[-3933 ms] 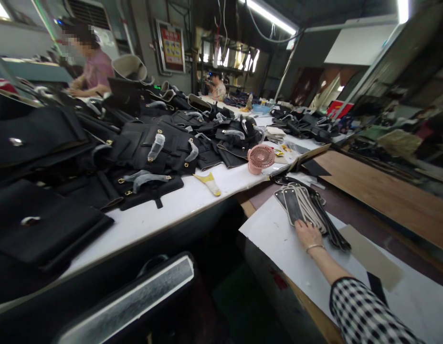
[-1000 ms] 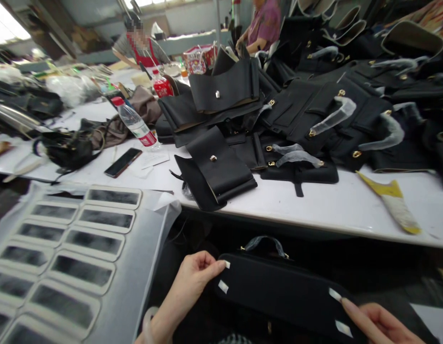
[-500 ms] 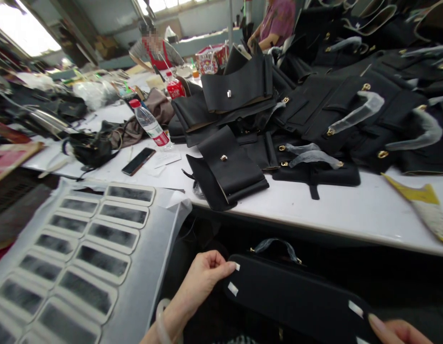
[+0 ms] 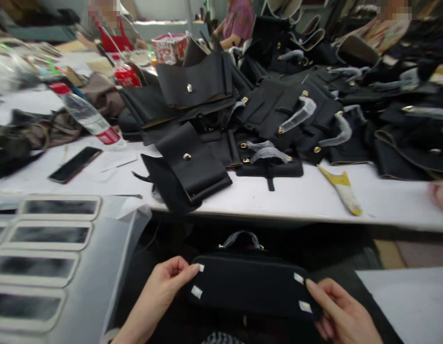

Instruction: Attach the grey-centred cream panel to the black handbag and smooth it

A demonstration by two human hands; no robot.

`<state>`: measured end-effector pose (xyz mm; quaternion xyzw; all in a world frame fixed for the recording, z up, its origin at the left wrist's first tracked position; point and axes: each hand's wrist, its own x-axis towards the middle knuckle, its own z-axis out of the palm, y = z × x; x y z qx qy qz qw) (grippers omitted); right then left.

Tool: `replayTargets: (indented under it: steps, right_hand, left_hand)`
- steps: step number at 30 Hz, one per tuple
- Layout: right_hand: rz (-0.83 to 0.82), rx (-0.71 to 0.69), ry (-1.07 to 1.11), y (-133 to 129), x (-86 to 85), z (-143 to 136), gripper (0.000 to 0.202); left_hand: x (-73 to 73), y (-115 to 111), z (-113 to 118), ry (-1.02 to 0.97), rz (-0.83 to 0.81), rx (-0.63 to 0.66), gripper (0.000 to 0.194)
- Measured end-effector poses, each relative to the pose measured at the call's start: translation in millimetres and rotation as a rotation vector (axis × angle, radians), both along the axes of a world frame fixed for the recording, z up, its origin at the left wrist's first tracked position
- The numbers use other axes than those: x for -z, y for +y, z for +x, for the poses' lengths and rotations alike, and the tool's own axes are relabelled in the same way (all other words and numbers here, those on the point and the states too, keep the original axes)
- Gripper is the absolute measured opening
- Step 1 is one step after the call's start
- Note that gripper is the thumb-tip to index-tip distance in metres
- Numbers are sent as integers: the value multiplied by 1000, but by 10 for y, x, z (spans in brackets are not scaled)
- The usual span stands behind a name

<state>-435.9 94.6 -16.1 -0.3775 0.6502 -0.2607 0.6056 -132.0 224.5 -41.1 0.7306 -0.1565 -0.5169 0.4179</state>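
Observation:
A black handbag base panel [image 4: 250,289] with rounded ends lies across my lap area, with small white tape pieces near its corners, one of them a tape piece [image 4: 196,292] at the lower left. My left hand [image 4: 171,277] pinches its left end, thumb beside the upper tape. At the right end my right hand [image 4: 338,306] grips the edge, thumb on top and fingers partly hidden beneath. Just beyond the panel stands a handle [image 4: 241,238] wrapped in clear plastic with gold fittings. The rest of the bag sinks into the dark below.
Black bags and leather pieces [image 4: 275,110] crowd the white table [image 4: 275,203]. On it are a water bottle [image 4: 89,117], a phone [image 4: 75,165] and a yellow-white piece [image 4: 341,188]. Framed panels [image 4: 51,234] cover a grey board at left. Other people work behind; a blurred hand [image 4: 441,196] shows at right.
The view has swung right and levelled, so the scene has shifted left. Both hands still hold the panel's ends, and my right hand is now more fully visible.

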Motion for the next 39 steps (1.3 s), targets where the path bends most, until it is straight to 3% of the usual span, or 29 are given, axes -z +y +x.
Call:
replayTargets:
  steps: [3,8,16,29,39]
  right_hand:
    - [-26,9,-26,15,-55,82,57]
    - [-36,24,-30,32,0,54,56]
    - [-39,19,-38,48,-29,74,55]
    - [-63,17,-6,48,10,64,56]
    - [-101,-24,74,64,102,-34,54]
  left_hand:
    - [60,-3,19,3,40,0,62]
    - [95,-63,27,7,75,-3,69]
    - [157,-2,40,-20,43,31,62]
    - [-1,-51,46,-76,77,134,68]
    - [63,-9,23,-122,-1,129,59]
